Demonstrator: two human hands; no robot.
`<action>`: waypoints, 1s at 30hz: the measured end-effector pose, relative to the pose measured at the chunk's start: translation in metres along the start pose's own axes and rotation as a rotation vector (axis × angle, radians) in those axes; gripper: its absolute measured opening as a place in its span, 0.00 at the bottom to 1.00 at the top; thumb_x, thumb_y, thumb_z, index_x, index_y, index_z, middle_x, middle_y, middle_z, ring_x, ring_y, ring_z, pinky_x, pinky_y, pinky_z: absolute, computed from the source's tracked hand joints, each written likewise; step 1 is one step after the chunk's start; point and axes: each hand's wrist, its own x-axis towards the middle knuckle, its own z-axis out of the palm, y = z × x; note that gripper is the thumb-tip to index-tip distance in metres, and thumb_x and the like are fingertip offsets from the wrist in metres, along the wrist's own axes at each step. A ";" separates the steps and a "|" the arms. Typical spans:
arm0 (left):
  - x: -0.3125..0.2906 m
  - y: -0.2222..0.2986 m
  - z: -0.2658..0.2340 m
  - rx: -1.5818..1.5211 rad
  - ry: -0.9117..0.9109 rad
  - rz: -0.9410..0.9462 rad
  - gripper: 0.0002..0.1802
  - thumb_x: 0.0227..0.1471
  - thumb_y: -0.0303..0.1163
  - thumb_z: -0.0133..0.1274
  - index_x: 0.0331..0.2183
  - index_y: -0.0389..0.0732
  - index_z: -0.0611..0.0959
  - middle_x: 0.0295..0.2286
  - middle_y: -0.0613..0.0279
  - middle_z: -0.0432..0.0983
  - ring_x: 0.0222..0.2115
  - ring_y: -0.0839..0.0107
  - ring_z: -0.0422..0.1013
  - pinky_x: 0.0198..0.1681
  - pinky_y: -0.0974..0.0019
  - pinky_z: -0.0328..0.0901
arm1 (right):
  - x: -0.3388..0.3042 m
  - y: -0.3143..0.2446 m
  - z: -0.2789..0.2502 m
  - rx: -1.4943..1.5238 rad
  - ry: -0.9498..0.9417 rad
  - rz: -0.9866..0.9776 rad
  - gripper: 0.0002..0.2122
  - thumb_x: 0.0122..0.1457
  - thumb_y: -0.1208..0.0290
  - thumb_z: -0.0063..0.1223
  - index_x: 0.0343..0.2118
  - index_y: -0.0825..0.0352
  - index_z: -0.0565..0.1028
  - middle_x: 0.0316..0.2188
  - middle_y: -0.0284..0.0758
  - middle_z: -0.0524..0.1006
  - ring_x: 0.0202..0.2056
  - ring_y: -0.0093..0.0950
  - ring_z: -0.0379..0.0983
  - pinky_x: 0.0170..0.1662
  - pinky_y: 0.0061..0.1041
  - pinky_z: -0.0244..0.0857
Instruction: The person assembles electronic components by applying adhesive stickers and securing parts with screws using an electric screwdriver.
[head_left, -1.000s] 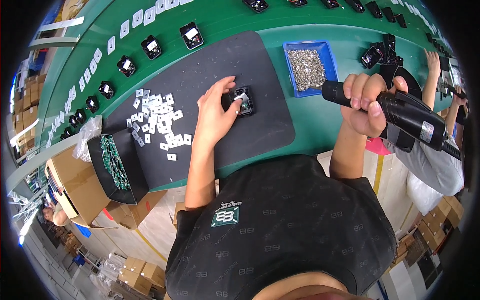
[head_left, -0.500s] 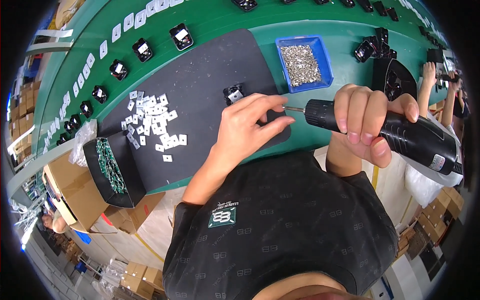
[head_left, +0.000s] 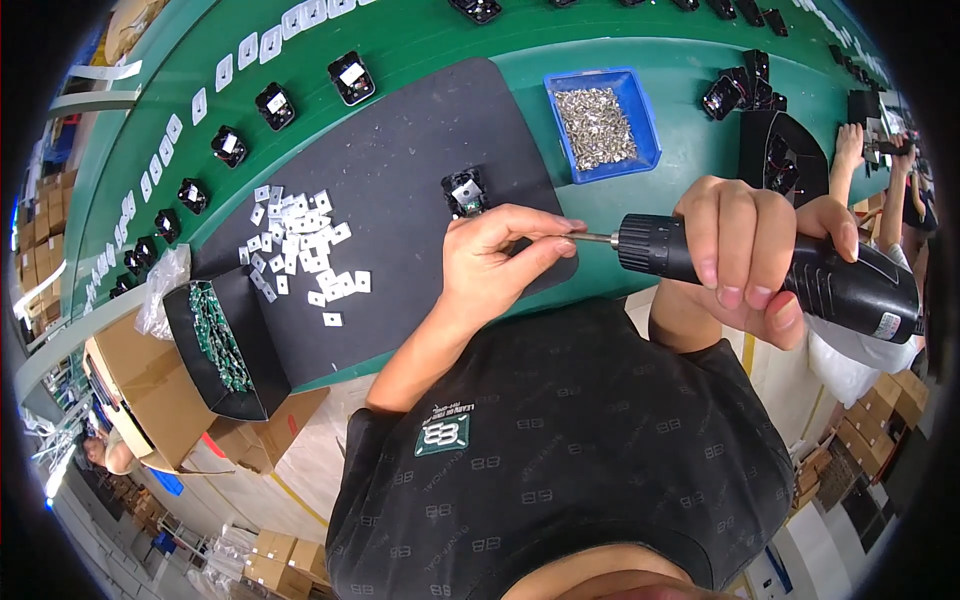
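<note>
My right hand (head_left: 745, 245) is wrapped round a black electric screwdriver (head_left: 850, 295), held sideways with its thin metal bit (head_left: 600, 238) toward the left. Thumb and forefinger of my left hand (head_left: 495, 260) pinch the tip of that bit; whether a screw sits between them is hidden. Just beyond my left hand, a black plastic housing (head_left: 463, 186) with a pale plate inside lies on the dark mat (head_left: 420, 130). To the right of the mat, a blue tray (head_left: 647, 150) holds many small silvery screws (head_left: 597, 128).
Loose white plates (head_left: 300, 235) are scattered at the mat's left. A black bin (head_left: 262, 385) of green circuit boards (head_left: 217, 340) stands beyond them. Housings (head_left: 275, 105) line the green belt at the back. At right are a black box (head_left: 750, 155) and another person's hand (head_left: 848, 145).
My left thumb and forefinger have closed onto the bit's tip, where they were apart before. The screwdriver has shifted slightly right and down.
</note>
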 end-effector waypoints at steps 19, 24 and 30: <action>0.004 0.001 -0.074 0.970 0.014 0.413 0.47 0.23 0.39 0.71 0.49 0.37 0.72 0.47 0.53 0.71 0.48 0.56 0.68 0.50 0.59 0.61 | -0.011 0.029 -0.004 -0.022 0.077 0.078 0.27 0.53 0.75 0.49 0.55 0.53 0.55 0.20 0.27 0.64 0.20 0.22 0.64 0.28 0.25 0.62; -0.003 -0.015 -0.090 1.205 -0.090 0.097 0.50 0.23 0.36 0.71 0.52 0.39 0.68 0.48 0.52 0.69 0.52 0.57 0.63 0.53 0.56 0.55 | -0.014 0.076 0.005 -0.108 0.268 0.075 0.26 0.51 0.79 0.51 0.53 0.61 0.57 0.17 0.30 0.65 0.18 0.23 0.64 0.25 0.25 0.63; 0.003 -0.023 -0.073 1.167 0.004 0.170 0.41 0.25 0.34 0.69 0.47 0.40 0.73 0.38 0.57 0.72 0.40 0.59 0.68 0.46 0.58 0.60 | -0.031 0.118 -0.003 -0.379 0.204 0.136 0.25 0.53 0.76 0.52 0.53 0.60 0.56 0.19 0.29 0.65 0.19 0.22 0.63 0.28 0.26 0.62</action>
